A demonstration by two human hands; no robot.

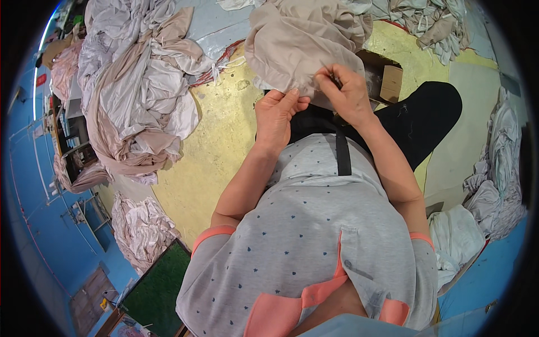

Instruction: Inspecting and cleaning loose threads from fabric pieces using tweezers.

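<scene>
A beige cloth (303,39) lies bunched in front of me, its near edge drawn up to my lap. My left hand (276,117) is closed on that edge, thumb pressed against the curled fingers. Just to the right and slightly farther away, my right hand (347,96) is closed in a pinch close to the cloth's surface. Whatever sits between its fingertips, perhaps a thread, is too small to make out. A black strap (342,151) hangs down over my grey dotted shirt.
An open cardboard box (391,83) stands by my right knee on the yellow floor (219,135). Heaps of white and beige cloth (146,95) lie to the left. More piles of fabric (488,180) line the right side, and a dark green panel (160,289) is at the lower left.
</scene>
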